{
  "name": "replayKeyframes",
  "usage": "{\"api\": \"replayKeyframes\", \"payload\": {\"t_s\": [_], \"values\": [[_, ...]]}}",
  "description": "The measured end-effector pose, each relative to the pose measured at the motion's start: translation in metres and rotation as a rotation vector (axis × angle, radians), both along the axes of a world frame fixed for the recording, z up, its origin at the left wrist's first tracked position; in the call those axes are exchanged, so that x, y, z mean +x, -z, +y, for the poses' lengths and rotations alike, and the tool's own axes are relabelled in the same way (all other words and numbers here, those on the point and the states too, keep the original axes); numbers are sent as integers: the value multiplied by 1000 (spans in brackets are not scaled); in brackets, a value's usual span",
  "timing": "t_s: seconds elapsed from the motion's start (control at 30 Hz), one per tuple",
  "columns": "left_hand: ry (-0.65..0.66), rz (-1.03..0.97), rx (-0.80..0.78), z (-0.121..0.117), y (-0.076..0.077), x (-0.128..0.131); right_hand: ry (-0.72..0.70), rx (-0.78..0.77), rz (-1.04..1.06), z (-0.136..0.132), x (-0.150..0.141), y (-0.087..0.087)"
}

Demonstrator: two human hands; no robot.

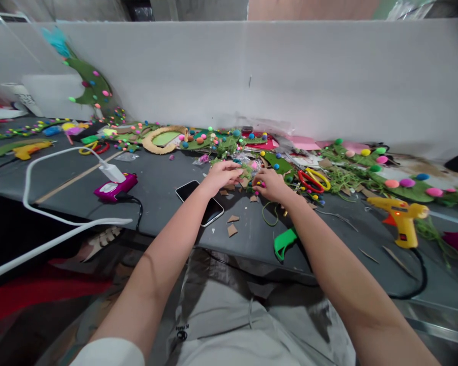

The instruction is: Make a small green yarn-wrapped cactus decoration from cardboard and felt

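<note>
My left hand (223, 176) reaches over the grey table with fingers stretched, slightly bent, and its fingertips beside a tuft of green yarn (247, 170). Whether it grips the yarn does not show. My right hand (270, 184) is curled with fingertips down among small coloured pompoms and cardboard scraps; what it pinches, if anything, is too small to make out. A loose loop of green yarn (269, 222) lies below it. Under my left wrist rests a black-screened phone (210, 209). A green handle (284, 242) sticks out beside my right forearm.
On the right are red and yellow scissors (313, 180) and a yellow glue gun (399, 216) with its light on. Left stand a purple power socket (115, 187) with a white plug and a beige ring (164, 140). Green pieces with pompoms (412, 189) line the back wall (183, 76).
</note>
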State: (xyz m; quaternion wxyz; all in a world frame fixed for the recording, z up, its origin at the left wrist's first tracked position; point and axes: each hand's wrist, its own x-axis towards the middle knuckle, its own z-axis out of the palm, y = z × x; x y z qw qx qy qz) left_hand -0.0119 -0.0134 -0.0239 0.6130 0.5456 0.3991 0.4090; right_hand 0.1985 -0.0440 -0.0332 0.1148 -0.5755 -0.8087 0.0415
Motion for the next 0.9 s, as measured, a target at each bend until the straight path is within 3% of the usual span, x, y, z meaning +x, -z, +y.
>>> {"api": "replayKeyframes", "payload": {"t_s": [0.13,0.27,0.4,0.53,0.73,0.9], "values": [[10,8,4,1,0,0,2,-11,-15,3,-1,4],[-9,13,31,3,2,-1,69,74,78,1,3,1],[-17,76,89,2,4,1,97,127,453,-9,10,-8],[1,168,183,-4,3,4,-32,99,749,-21,11,-16],[183,190,263,-9,1,6,-125,165,732,-24,5,-15],[218,130,248,-10,3,7,-96,239,677,-22,6,-9]]}}
